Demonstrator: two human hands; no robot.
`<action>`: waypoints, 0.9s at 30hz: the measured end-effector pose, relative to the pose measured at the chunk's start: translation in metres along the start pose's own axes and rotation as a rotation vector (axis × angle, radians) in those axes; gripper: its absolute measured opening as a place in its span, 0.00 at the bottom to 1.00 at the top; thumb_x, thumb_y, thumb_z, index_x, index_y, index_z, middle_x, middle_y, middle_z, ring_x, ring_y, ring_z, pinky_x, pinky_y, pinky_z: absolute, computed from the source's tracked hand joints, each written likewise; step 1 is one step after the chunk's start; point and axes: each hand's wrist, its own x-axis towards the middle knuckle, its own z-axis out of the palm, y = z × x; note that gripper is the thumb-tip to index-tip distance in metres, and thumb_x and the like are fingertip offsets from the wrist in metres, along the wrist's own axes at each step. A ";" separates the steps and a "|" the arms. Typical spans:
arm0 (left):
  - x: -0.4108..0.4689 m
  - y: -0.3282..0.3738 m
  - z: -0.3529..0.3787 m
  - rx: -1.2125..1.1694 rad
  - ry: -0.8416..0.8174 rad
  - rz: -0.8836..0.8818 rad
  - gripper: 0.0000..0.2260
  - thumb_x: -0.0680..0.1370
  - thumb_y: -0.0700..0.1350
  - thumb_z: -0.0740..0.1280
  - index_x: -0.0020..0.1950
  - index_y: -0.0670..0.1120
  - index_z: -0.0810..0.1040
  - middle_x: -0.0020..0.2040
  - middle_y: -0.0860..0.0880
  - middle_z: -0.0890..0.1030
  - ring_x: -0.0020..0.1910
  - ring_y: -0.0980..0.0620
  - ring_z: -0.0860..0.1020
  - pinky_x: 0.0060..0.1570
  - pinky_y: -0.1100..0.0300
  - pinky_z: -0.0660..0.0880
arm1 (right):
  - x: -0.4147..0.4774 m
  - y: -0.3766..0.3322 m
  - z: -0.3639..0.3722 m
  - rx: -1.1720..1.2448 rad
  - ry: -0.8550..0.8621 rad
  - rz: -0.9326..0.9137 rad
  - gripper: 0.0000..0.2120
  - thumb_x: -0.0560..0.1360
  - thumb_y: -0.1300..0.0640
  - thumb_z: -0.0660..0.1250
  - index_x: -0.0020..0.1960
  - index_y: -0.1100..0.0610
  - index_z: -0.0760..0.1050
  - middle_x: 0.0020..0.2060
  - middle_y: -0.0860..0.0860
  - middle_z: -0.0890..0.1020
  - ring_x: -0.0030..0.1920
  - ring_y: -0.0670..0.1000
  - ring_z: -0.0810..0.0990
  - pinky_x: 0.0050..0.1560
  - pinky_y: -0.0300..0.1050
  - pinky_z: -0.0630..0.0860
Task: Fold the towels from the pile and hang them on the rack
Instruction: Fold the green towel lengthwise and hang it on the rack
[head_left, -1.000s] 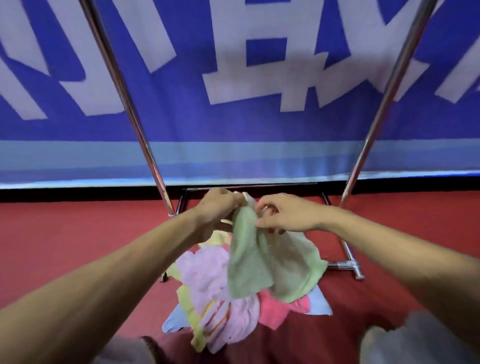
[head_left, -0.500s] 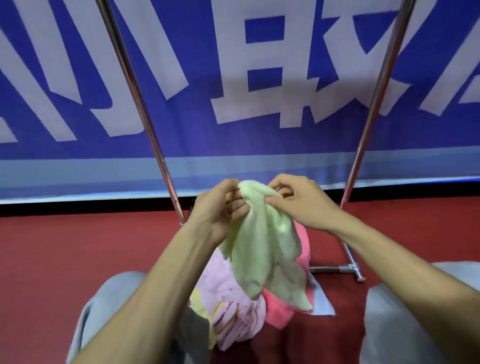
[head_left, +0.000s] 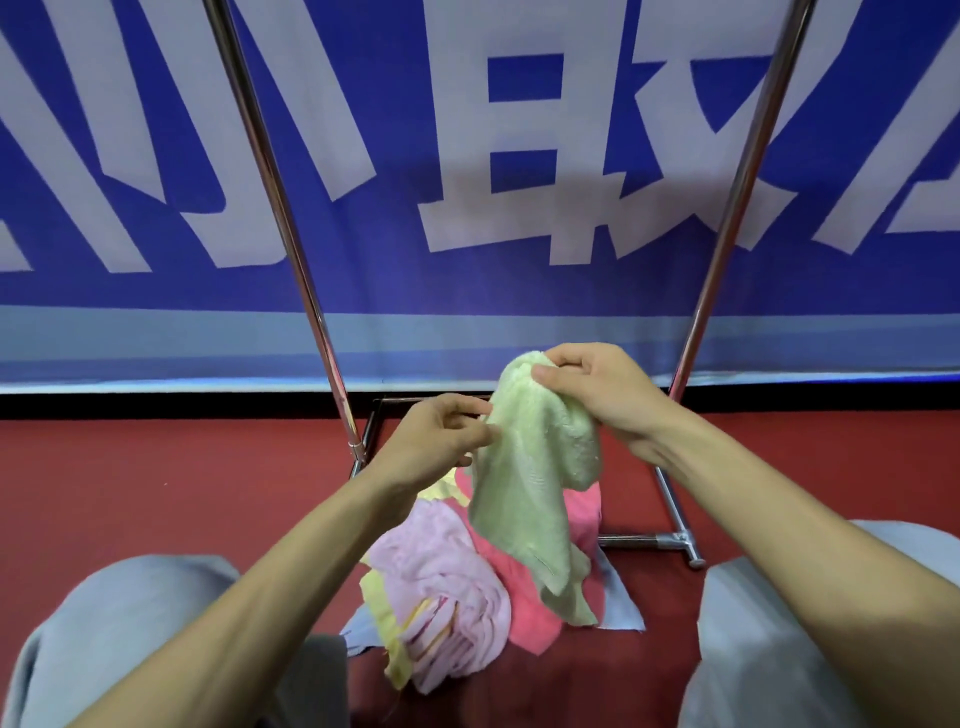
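A pale green towel (head_left: 524, 499) hangs crumpled in the air above the pile. My right hand (head_left: 597, 389) pinches its top corner. My left hand (head_left: 441, 441) grips its left edge a little lower. Under it the pile of towels (head_left: 452, 582) lies on the red floor: light pink, bright pink, yellow and pale blue ones. The metal rack stands behind, with its left pole (head_left: 280, 218) and right pole (head_left: 737, 197) rising out of view. The rack's top bar is out of frame.
The rack's foot bar (head_left: 670, 540) lies on the red floor (head_left: 156, 493) to the right of the pile. A blue banner (head_left: 467, 291) with white characters covers the wall behind. My knees in grey trousers (head_left: 130, 639) flank the pile.
Both hands have lifted the green towel higher off the pile. My right hand has moved up and to the right with the corner, and the towel hangs longer.
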 end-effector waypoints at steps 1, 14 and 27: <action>-0.002 -0.001 0.000 0.038 -0.017 0.011 0.10 0.74 0.41 0.72 0.54 0.42 0.80 0.47 0.40 0.82 0.42 0.52 0.78 0.44 0.60 0.74 | 0.001 0.000 -0.001 0.027 0.000 0.006 0.05 0.76 0.60 0.68 0.46 0.60 0.81 0.36 0.52 0.82 0.36 0.46 0.78 0.38 0.38 0.73; 0.002 0.012 0.012 -0.275 0.202 -0.031 0.03 0.72 0.34 0.72 0.40 0.36 0.79 0.36 0.43 0.79 0.28 0.55 0.78 0.30 0.66 0.76 | 0.008 0.016 0.003 -0.411 0.060 -0.053 0.02 0.73 0.56 0.70 0.43 0.53 0.81 0.35 0.47 0.84 0.40 0.47 0.83 0.49 0.45 0.78; 0.009 0.017 0.007 -0.568 0.271 -0.145 0.04 0.74 0.35 0.70 0.40 0.38 0.78 0.29 0.45 0.81 0.26 0.53 0.78 0.31 0.64 0.77 | -0.010 0.015 0.011 -0.678 -0.185 -0.153 0.11 0.70 0.46 0.72 0.39 0.54 0.81 0.33 0.52 0.82 0.33 0.44 0.75 0.40 0.46 0.74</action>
